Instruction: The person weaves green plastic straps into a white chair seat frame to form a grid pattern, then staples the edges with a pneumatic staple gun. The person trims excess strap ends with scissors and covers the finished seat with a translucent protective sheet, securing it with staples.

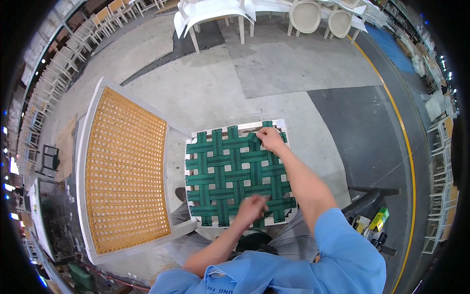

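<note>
A white chair frame [280,125] stands in front of me, its seat crossed by woven green webbing straps [223,177]. At the far right part of the seat, my right hand [270,138] is closed on the loose end of a green webbing strap [253,141], which lifts slightly above the weave. My left hand [251,209] hovers over the near edge of the seat, close to the straps. Motion smears its fingers, so what it holds, if anything, cannot be made out. The chair's back, a tan cane panel [128,171] in a white frame, rises on the left.
A dark green bundle [254,241] sits between my legs. To the right, a dark stand [364,201] has a green and yellow box [379,219] beside it. White chairs [215,14] stand at the back, with more along both sides. A yellow line [404,147] crosses the floor.
</note>
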Demonstrator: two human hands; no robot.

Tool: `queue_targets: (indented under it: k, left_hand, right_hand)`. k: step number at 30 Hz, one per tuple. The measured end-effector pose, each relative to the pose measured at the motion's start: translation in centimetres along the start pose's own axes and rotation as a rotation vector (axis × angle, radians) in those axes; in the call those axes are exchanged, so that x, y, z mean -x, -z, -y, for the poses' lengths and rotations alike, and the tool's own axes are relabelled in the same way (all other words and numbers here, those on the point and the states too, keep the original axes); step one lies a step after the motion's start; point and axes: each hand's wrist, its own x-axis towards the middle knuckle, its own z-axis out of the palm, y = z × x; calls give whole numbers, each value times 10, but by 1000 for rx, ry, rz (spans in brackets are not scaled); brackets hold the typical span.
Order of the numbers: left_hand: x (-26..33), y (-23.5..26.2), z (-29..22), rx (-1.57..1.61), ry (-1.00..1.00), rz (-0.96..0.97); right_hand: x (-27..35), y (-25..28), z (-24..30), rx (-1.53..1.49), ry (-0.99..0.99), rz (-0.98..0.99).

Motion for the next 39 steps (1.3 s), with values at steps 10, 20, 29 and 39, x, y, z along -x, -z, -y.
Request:
queue_targets:
  k: [10,20,29,39]
  left_hand:
    - [10,3,37,-302,41,346]
    - [-108,61,-110,-561,-808,-566]
    - [-123,79,-127,14,-394,-235]
    - [-118,94,-128,129,-310,-248]
  right_hand:
    - [4,-13,2,279,30,88]
    - [27,-1,4,255,205,65]
    - [49,-2,12,-313,158,48]
    - [61,-17,33,23,472,-184]
